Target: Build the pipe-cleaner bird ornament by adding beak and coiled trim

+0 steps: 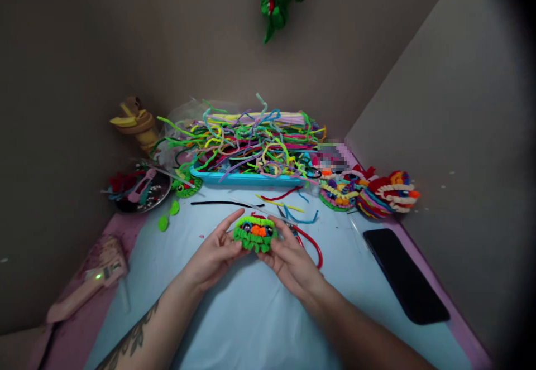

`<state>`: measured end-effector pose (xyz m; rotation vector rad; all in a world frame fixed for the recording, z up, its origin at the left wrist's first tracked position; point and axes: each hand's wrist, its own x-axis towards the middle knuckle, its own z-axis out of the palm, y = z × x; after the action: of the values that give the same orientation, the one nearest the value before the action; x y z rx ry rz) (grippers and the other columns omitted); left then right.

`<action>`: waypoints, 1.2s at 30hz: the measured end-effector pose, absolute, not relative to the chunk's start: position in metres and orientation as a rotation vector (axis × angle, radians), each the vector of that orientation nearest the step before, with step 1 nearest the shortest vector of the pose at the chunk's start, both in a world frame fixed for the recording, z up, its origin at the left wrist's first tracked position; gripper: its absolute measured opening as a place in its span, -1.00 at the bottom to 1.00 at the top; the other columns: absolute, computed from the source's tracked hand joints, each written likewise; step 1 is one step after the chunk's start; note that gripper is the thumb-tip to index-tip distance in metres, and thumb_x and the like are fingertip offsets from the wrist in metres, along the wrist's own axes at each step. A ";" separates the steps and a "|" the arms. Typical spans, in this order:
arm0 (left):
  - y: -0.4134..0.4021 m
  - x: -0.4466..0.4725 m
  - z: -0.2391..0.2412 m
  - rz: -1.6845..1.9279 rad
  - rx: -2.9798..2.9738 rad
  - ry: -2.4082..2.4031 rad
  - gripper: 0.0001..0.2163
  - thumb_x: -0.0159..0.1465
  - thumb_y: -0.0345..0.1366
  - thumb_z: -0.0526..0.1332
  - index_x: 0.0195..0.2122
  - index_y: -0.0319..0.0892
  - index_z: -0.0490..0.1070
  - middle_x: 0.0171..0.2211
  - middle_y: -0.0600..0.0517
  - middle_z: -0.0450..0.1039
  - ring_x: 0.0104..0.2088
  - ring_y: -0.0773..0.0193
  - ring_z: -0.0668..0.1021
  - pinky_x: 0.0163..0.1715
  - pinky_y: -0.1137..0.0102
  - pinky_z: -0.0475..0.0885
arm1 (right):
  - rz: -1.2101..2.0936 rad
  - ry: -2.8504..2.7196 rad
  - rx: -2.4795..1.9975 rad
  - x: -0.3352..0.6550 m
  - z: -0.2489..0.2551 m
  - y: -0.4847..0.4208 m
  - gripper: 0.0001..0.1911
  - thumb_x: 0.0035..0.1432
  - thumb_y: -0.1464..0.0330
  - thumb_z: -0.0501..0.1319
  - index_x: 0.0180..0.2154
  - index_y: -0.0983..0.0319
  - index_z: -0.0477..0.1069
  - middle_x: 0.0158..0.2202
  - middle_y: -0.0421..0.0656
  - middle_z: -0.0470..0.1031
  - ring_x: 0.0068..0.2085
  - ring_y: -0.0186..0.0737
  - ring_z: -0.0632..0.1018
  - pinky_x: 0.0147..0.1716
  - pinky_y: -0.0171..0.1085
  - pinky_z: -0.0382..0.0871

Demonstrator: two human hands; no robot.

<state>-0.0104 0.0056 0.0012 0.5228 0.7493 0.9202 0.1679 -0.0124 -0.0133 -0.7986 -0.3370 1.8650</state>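
Between my two hands is a small green pipe-cleaner figure [254,234] with round eyes and an orange middle, held above the blue table cover. My left hand [218,247] pinches its left side, thumb in front and index finger stretched past the top. On the opposite side my right hand [292,255] grips it with thumb and fingers. Red-handled scissors [315,247] lie just behind my right hand, partly hidden by it. A black pipe cleaner [221,203] and short red, yellow and blue pieces [288,205] lie beyond the figure.
A blue tray [251,179] heaped with colourful pipe cleaners stands at the back. Finished pipe-cleaner figures [387,194] and a black phone [406,275] are on the right. At left are a pink glue gun [92,286], a metal bowl [157,197] and green pieces [163,223].
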 end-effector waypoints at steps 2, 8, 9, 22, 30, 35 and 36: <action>0.005 -0.008 -0.001 0.951 0.560 0.774 -0.36 0.04 -0.49 0.38 0.16 -0.10 0.27 -0.27 0.01 0.57 -0.21 0.22 0.59 -0.11 0.36 0.43 | 1.855 -0.353 -0.790 0.167 -0.012 -0.014 -0.38 -0.06 0.40 0.40 0.03 0.04 0.24 -0.12 -0.20 0.51 -0.20 -0.30 0.57 -0.22 -0.30 0.45; 0.003 0.001 -0.004 1.029 0.689 0.858 -0.43 -0.01 -0.46 0.42 0.06 -0.11 0.37 -0.02 -0.08 0.50 -0.09 0.17 0.55 -0.07 0.35 0.42 | 1.801 -0.385 -0.808 0.163 -0.015 -0.015 -0.36 -0.14 0.47 0.41 0.00 0.04 0.27 -0.09 -0.19 0.51 -0.14 -0.25 0.55 -0.20 -0.28 0.44; 0.002 0.002 -0.005 1.048 0.722 0.879 -0.45 -0.01 -0.46 0.42 0.04 -0.11 0.38 -0.01 -0.07 0.50 -0.08 0.17 0.55 -0.07 0.35 0.42 | 1.790 -0.388 -0.817 0.163 -0.016 -0.015 -0.36 -0.14 0.47 0.41 0.00 0.04 0.27 -0.09 -0.19 0.51 -0.13 -0.24 0.55 -0.19 -0.28 0.44; 0.000 -0.003 0.005 1.072 0.683 0.846 -0.47 -0.01 -0.44 0.42 0.02 -0.08 0.39 -0.05 -0.02 0.52 -0.11 0.22 0.56 -0.11 0.41 0.44 | 1.807 -0.423 -0.824 0.169 -0.015 -0.012 -0.38 -0.15 0.39 0.45 -0.01 0.06 0.36 -0.07 -0.15 0.54 -0.13 -0.18 0.57 -0.25 -0.25 0.46; 0.003 -0.004 -0.002 1.071 0.678 0.820 -0.50 -0.04 -0.47 0.43 -0.04 -0.10 0.41 -0.14 0.00 0.54 -0.20 0.27 0.57 -0.18 0.44 0.44 | 1.762 -0.458 -0.892 0.172 -0.022 -0.011 -0.53 -0.11 0.31 0.44 -0.11 0.13 0.41 -0.25 -0.16 0.59 -0.32 -0.27 0.58 -0.40 -0.34 0.44; 0.004 0.001 0.000 1.070 0.651 0.847 -0.49 -0.02 -0.43 0.43 -0.02 -0.11 0.37 -0.12 -0.03 0.53 -0.18 0.24 0.56 -0.17 0.40 0.43 | 1.741 -0.515 -0.884 0.171 -0.019 -0.009 -0.37 -0.16 0.39 0.45 0.00 0.09 0.34 -0.02 -0.12 0.51 -0.07 -0.15 0.54 -0.17 -0.22 0.45; 0.004 0.002 0.000 1.072 0.644 0.854 -0.48 -0.03 -0.43 0.43 -0.02 -0.11 0.36 -0.12 -0.03 0.52 -0.18 0.24 0.56 -0.17 0.40 0.43 | 1.721 -0.540 -0.897 0.171 -0.020 -0.009 -0.35 -0.16 0.41 0.45 0.01 0.08 0.33 0.00 -0.12 0.50 -0.04 -0.14 0.53 -0.12 -0.19 0.44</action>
<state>0.0022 0.0042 -0.0001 0.6439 0.8537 1.0718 0.1713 -0.0093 -0.0197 -0.8970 -0.5398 1.7207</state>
